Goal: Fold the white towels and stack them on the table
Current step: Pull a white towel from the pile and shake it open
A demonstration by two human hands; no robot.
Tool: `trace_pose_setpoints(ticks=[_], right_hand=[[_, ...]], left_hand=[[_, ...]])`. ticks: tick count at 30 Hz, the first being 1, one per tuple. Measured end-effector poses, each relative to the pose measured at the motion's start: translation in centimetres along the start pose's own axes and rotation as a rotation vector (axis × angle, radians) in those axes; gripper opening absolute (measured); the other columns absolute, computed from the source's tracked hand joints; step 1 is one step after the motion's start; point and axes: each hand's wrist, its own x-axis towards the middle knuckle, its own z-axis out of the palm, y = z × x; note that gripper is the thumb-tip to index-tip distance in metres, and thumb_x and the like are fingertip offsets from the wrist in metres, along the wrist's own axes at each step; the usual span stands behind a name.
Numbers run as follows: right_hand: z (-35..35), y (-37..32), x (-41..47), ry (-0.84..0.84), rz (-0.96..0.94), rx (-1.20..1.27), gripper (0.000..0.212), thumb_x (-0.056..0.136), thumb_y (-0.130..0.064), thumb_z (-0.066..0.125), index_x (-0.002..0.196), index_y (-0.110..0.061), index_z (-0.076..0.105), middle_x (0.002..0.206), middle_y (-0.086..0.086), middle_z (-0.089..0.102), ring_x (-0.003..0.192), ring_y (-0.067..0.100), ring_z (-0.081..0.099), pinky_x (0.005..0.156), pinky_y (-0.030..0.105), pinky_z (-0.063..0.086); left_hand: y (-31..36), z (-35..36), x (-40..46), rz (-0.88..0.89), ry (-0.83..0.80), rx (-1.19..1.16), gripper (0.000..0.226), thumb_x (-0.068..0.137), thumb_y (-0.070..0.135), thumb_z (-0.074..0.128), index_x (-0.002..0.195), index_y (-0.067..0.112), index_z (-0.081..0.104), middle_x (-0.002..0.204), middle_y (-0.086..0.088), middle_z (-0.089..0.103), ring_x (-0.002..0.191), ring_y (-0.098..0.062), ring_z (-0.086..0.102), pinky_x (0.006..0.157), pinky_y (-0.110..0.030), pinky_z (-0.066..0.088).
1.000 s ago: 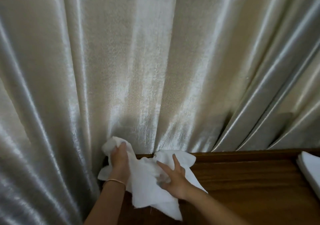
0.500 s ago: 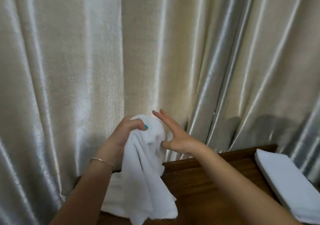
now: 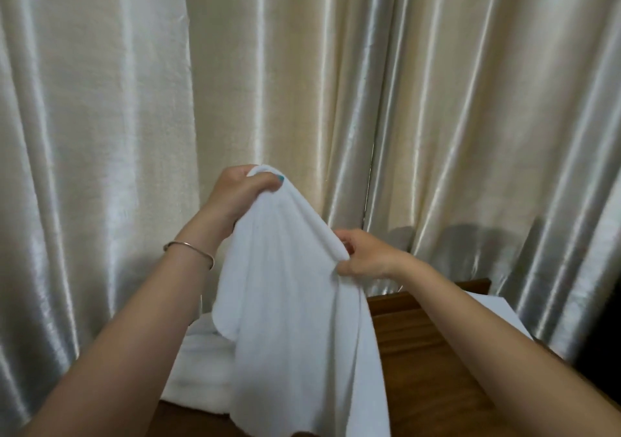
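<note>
A big shiny curtain (image 3: 437, 100) hangs behind a brown wooden desk (image 3: 423, 369). A white towel (image 3: 295, 302) hangs in the air over the desk, above more white towels (image 3: 198, 369) lying on its left part, and a flat folded white stack (image 3: 497, 312) sits at the right. The left hand (image 3: 242, 191) holds the towel's top with fingers curled tight around it, and the right hand (image 3: 366, 255) pinches its edge lower down.
</note>
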Motion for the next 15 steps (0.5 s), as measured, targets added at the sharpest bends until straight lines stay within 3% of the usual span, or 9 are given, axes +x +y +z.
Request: trace_pose_setpoints(ticks=[2, 4, 6, 9, 13, 15], right_hand=[[-0.8, 1.0, -0.3, 0.077, 0.048, -0.131, 0.019, 0.077, -0.012, 0.068, 0.086, -0.026, 0.059, 0.088, -0.003, 0.064, 0.086, 0.017, 0.064, 0.070, 0.031, 0.054], [-1.7, 1.7, -0.5, 0.184, 0.084, -0.199, 0.022, 0.078, -0.017, 0.073, 0.073, -0.025, 0.052, 0.074, -0.005, 0.056, 0.074, 0.017, 0.058, 0.059, 0.027, 0.043], [-2.3, 2.2, -0.6, 0.259, 0.098, -0.214, 0.028, 0.077, -0.025, 0.076, 0.073, -0.020, 0.049, 0.073, -0.003, 0.054, 0.068, 0.016, 0.053, 0.058, 0.029, 0.037], [-2.8, 3.0, -0.4, 0.329, 0.095, -0.293, 0.030, 0.078, -0.028, 0.075, 0.080, -0.014, 0.050, 0.085, 0.008, 0.060, 0.078, 0.024, 0.055, 0.062, 0.032, 0.035], [-3.8, 3.9, -1.0, 0.347, 0.070, -0.282, 0.021, 0.080, -0.017, 0.073, 0.080, -0.017, 0.052, 0.079, 0.003, 0.059, 0.075, 0.023, 0.055, 0.065, 0.031, 0.040], [-4.1, 4.5, -1.5, 0.288, 0.072, -0.385, 0.015, 0.082, -0.009, 0.067, 0.081, -0.020, 0.057, 0.081, 0.001, 0.059, 0.079, 0.023, 0.056, 0.068, 0.032, 0.043]], left_hand=[[-0.7, -0.2, 0.0, -0.024, 0.061, -0.006, 0.021, 0.080, 0.030, 0.070, 0.083, 0.010, 0.070, 0.072, -0.003, 0.064, 0.063, -0.014, 0.060, 0.059, -0.023, 0.047], [-1.3, -0.5, -0.2, -0.030, 0.097, 0.044, 0.031, 0.083, 0.041, 0.066, 0.086, 0.010, 0.068, 0.074, -0.001, 0.064, 0.064, -0.014, 0.059, 0.060, -0.025, 0.046], [-2.0, -0.7, -0.5, -0.003, 0.089, 0.170, 0.031, 0.088, 0.044, 0.060, 0.080, 0.013, 0.064, 0.073, 0.003, 0.061, 0.065, -0.012, 0.055, 0.056, -0.023, 0.044], [-3.3, -0.8, -0.8, 0.060, 0.064, 0.362, 0.024, 0.090, 0.036, 0.058, 0.071, 0.022, 0.057, 0.069, 0.009, 0.054, 0.062, -0.006, 0.048, 0.052, -0.020, 0.034], [-5.4, -1.6, -1.4, 0.032, 0.045, 0.397, 0.003, 0.083, 0.018, 0.069, 0.081, 0.017, 0.066, 0.073, 0.009, 0.062, 0.064, -0.003, 0.055, 0.051, -0.011, 0.040], [-6.5, -2.1, -1.7, 0.030, 0.018, 0.462, 0.009, 0.079, 0.017, 0.072, 0.073, 0.021, 0.067, 0.072, 0.009, 0.064, 0.066, -0.004, 0.057, 0.054, -0.012, 0.040]])
